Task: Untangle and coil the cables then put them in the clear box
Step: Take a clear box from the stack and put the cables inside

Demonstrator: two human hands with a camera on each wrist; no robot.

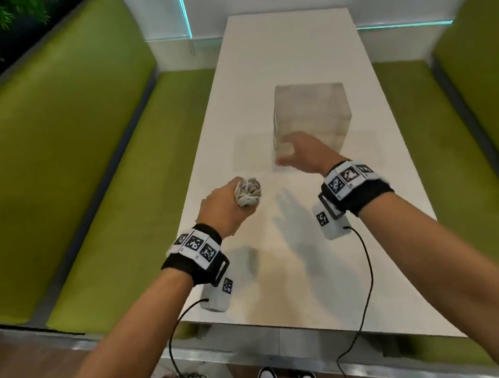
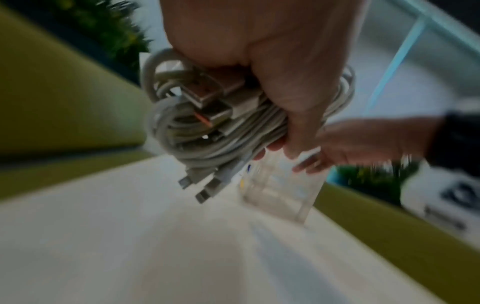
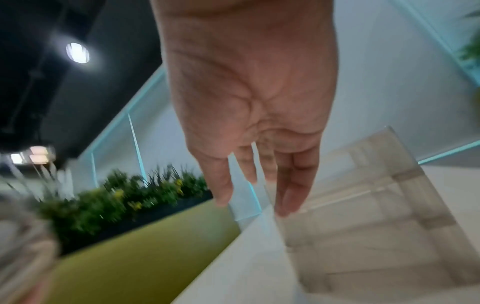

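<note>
On white table (image 1: 287, 55), clear box (image 1: 310, 106), contents unclear

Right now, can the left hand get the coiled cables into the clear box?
Probably yes. The left hand holds the coiled cables just short of the clear box; only the open right hand at its near corner partly crowds the approach.

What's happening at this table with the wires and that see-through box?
A person is tidying cables. Their left hand grips a coiled bundle of white cables above the white table. Their right hand, fingers straight, reaches the near corner of the clear box. The bundle is not in it yet.
</note>
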